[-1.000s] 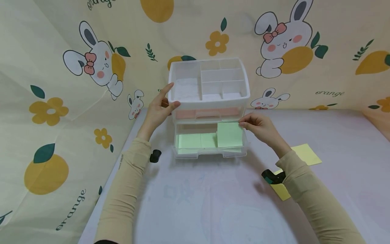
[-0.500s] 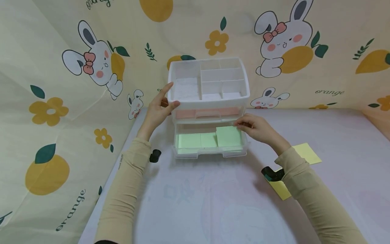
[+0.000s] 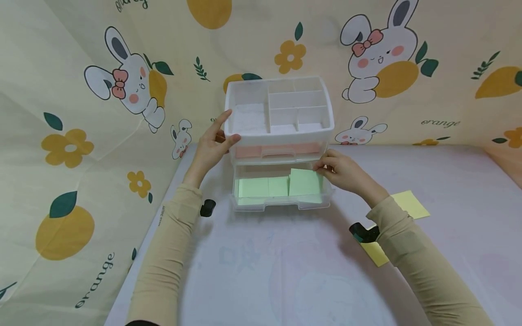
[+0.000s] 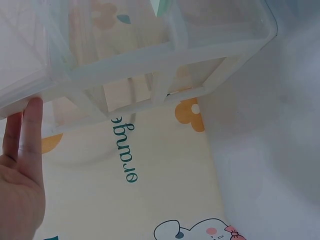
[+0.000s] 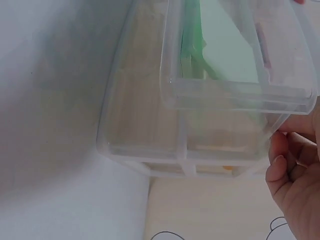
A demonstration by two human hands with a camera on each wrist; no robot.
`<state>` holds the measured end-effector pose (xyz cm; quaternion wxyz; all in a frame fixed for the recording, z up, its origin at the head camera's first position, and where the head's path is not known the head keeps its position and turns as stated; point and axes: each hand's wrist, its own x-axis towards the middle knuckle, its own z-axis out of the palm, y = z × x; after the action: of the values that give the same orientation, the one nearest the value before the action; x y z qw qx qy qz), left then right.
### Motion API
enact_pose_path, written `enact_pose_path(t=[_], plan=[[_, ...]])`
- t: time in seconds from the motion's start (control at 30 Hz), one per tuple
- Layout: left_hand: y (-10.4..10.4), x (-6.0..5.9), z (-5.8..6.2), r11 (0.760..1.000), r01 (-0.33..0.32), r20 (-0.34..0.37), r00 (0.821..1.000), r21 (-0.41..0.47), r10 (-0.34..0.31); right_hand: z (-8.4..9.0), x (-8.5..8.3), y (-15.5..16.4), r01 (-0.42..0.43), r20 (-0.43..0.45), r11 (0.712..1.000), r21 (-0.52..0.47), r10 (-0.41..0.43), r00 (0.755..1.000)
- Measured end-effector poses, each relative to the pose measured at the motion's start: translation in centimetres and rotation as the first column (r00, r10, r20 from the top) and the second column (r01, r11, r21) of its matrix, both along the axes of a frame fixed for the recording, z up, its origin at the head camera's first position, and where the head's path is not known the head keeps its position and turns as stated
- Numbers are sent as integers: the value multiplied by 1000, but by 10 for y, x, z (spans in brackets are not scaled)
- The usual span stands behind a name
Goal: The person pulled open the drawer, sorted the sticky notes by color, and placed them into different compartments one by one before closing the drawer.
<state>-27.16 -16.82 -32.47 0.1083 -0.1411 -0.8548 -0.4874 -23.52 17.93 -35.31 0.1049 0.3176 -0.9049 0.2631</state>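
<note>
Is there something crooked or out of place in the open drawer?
Yes. The green pad at the right of the drawer sits tilted, one side raised over its neighbours, under the right hand. The other green pads lie flat.

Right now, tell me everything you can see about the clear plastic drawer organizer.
The drawer organizer is translucent whitish plastic and stands upright on the table against the printed backdrop. Its open top tray is split into several compartments. Below, a closed drawer shows pink contents; the bottom drawer is pulled out and holds green paper sheets. The left hand rests on its left side; the right hand pinches the rightmost green sheet at the open drawer.
</note>
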Motion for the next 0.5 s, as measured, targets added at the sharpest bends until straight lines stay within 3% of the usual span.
enact_pose_path(t=[0.23,0.5], plan=[[0,0,0,1000,3,-2,1000,2,-3,1,2,0,9,-11,1000,0,-9,1000],[1,0,0,1000,4,5,1000,-3,-4,4,17,1,3,-8,999,-48,-4,1000]])
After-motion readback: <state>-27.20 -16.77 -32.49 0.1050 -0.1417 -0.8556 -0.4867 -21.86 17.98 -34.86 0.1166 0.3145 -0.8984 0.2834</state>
